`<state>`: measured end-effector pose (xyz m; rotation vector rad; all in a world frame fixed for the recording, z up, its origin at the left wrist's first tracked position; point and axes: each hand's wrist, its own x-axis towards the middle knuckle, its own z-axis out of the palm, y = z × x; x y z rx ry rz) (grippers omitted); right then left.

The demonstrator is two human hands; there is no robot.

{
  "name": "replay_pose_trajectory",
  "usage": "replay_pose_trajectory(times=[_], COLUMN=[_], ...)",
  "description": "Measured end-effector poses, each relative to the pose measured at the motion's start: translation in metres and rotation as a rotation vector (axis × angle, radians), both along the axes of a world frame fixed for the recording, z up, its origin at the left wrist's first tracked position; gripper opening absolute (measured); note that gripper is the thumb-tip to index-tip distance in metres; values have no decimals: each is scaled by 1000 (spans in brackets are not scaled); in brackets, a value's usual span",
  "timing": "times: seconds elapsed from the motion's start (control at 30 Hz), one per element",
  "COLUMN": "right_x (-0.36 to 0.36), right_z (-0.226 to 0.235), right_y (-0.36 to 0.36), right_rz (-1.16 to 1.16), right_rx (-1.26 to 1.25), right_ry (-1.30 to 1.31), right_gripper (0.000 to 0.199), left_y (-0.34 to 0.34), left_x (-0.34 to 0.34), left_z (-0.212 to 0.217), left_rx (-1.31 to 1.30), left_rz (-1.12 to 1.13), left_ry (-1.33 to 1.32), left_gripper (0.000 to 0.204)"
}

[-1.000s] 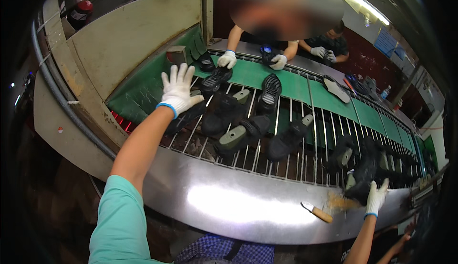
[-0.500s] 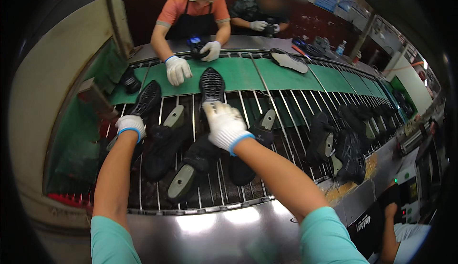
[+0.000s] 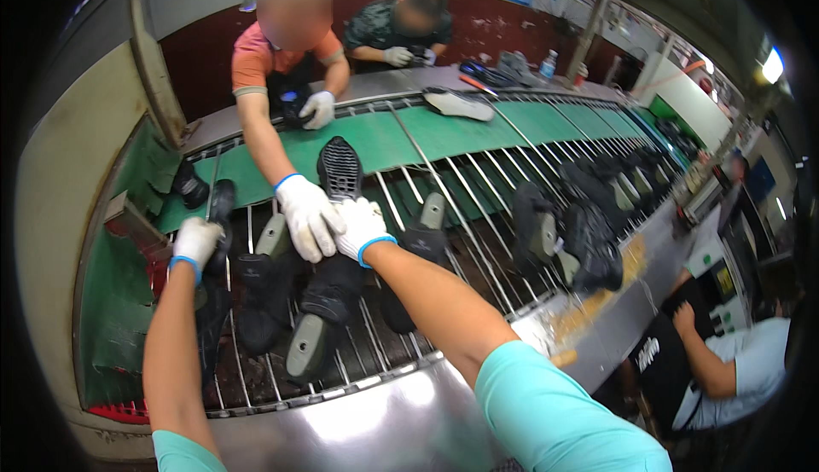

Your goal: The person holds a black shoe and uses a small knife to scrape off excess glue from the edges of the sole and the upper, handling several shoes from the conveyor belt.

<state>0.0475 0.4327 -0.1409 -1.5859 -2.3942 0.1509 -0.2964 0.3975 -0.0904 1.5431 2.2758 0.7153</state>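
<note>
- Left hand (image 3: 194,243): white glove, blue cuff; the sole (image 3: 223,203) at its fingers is black.
- Right hand (image 3: 363,225): white glove, blue cuff.
- Sleeves (image 3: 546,395): mint green.
- Ribbed sole (image 3: 339,169), toward the conveyor's (image 3: 388,377) far edge: black, grey crosswise pattern.
- Shoes (image 3: 334,286), near edge: black; lasts (image 3: 305,346), grey-green.
- Strip (image 3: 388,144), toward the far edge: green.
- Co-worker's shirt (image 3: 254,56), beyond the far edge: orange, beige sleeve trim.
- Second co-worker's shirt (image 3: 371,24): mottled dark green.
</note>
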Motion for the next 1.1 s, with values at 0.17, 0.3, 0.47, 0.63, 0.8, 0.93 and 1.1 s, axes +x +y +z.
replay_pose_trajectory(times=[0.17,0.3,0.47,0.63,0.8,0.93,1.1], right_x=[37,96,111,117,120,147,221], right_z=[21,56,130,129,58,83,38], right_y=[-30,-22,-119,-330,-447,-414,-266], right_rz=[-39,-251,36,469,856,687,-394], right_rx=[10,14,-21,13,12,53,179], right_ry=[297,512,692,348,379,512,515], right_gripper=[26,31,39,23,25,33,72], left_y=[-38,-146,-353,-525,-550,-544,-504], left_x=[-32,41,62,94,159,200,243], left_z=[47,98,101,30,-2,15,-38], left_rx=[296,307,769,553,385,526,502], left_rz=[99,-18,153,-101,-104,-130,-113], left_ry=[-1154,-1409,-835,337,356,20,-512], left_gripper=[19,19,25,20,29,33,46])
